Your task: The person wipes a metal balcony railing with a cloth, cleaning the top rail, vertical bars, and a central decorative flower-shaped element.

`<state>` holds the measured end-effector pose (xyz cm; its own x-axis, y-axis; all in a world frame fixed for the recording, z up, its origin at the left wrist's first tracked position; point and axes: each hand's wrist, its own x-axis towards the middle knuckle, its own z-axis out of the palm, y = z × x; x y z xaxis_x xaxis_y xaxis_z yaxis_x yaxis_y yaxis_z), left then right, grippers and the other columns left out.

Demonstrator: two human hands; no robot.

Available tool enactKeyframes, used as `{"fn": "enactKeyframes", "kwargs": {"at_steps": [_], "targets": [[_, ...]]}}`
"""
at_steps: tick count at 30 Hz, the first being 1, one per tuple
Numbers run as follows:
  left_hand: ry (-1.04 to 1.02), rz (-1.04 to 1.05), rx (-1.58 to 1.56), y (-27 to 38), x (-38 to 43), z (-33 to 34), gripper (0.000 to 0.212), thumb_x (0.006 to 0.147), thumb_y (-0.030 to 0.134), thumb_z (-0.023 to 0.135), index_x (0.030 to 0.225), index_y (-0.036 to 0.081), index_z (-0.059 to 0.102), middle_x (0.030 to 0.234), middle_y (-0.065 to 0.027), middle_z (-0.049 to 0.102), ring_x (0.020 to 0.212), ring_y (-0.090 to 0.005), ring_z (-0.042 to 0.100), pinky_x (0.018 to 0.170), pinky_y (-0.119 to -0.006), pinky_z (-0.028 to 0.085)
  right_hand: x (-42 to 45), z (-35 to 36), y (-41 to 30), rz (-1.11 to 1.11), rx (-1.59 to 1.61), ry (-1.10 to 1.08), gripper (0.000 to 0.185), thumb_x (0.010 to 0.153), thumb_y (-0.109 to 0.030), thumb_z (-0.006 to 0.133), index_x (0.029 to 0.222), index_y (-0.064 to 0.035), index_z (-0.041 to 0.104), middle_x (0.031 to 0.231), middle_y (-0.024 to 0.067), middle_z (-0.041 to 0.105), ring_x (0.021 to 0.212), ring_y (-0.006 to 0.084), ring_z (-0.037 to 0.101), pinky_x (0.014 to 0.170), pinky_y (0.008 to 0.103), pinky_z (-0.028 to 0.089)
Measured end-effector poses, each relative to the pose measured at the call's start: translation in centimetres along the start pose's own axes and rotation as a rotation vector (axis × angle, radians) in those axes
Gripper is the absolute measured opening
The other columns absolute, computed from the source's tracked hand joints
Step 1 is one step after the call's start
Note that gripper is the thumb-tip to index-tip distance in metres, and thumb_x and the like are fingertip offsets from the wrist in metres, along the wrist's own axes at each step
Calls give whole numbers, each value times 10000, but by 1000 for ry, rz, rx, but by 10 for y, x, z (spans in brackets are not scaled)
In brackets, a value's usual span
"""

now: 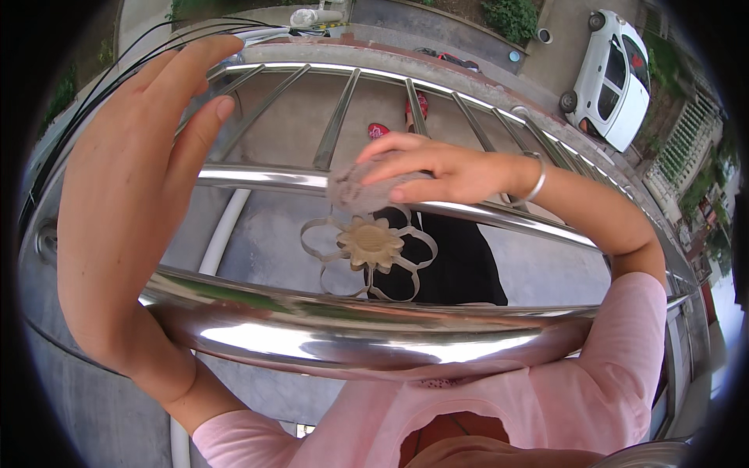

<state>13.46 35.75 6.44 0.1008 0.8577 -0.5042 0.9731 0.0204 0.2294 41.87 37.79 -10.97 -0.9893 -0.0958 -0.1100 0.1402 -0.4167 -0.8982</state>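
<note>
My right hand (447,167), with a silvery bangle (537,181) at the wrist, presses a greyish cloth (354,190) around a thin, shiny metal rail (263,177) of a balcony railing. Just below the cloth is a flower-shaped metal ornament (370,243), with a dull golden centre and looped petals. Raised close to the camera, my left hand (120,193) holds nothing visible; its fingers are slightly bent and the thumb stands apart. A thick polished handrail (363,336) runs across in front of my chest, under both arms.
Upright metal bars (339,120) stand beyond the thin rail. Black cables (140,50) pass behind my left hand at the upper left. Far below, a white car (611,82) is parked on paving. A white pipe (225,231) runs below the railing.
</note>
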Motion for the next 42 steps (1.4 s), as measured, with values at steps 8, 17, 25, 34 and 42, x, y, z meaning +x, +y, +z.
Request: {"fn": "enactKeyframes", "kwargs": {"at_steps": [8, 17, 25, 34, 42], "targets": [[-1, -15, -30, 20, -7, -15, 348, 941, 92, 562, 1289, 103, 577, 1149, -142, 623, 1027, -279, 634, 844, -353, 503, -37, 4, -22, 166, -202, 88, 244, 907, -150, 635, 1147, -107, 652, 1225, 79, 554, 1192, 250, 456, 1039, 400, 308], [-2, 49, -21, 9, 5, -3, 366, 945, 97, 557, 1311, 99, 561, 1111, -142, 625, 992, -257, 624, 823, -341, 490, 140, 28, 14, -180, -272, 250, 300, 933, -283, 584, 1176, -113, 631, 1166, 78, 545, 1094, 256, 509, 958, 395, 385], [-41, 42, -2, -2, -9, -7, 362, 965, 108, 536, 1326, 103, 553, 1090, -141, 628, 986, -238, 614, 840, -325, 487, 58, -14, -6, 68, -43, -132, 304, 934, -298, 591, 1125, -73, 663, 1097, 31, 552, 1030, 176, 544, 874, 319, 441], [-91, 44, 23, 6, 2, -10, 353, 970, 132, 535, 1322, 110, 561, 1086, -133, 635, 1005, -245, 612, 856, -343, 483, 52, -6, -34, -160, -422, -42, 258, 817, -260, 674, 1030, -117, 702, 1004, 40, 610, 939, 281, 528, 856, 373, 460], [-70, 68, 5, 1, 4, -9, 348, 973, 149, 534, 1317, 111, 564, 1064, -124, 629, 986, -227, 606, 848, -329, 476, 48, -55, -71, -220, -872, -1, 221, 795, -131, 641, 988, -183, 734, 949, -11, 585, 900, 228, 528, 771, 361, 431]]}}
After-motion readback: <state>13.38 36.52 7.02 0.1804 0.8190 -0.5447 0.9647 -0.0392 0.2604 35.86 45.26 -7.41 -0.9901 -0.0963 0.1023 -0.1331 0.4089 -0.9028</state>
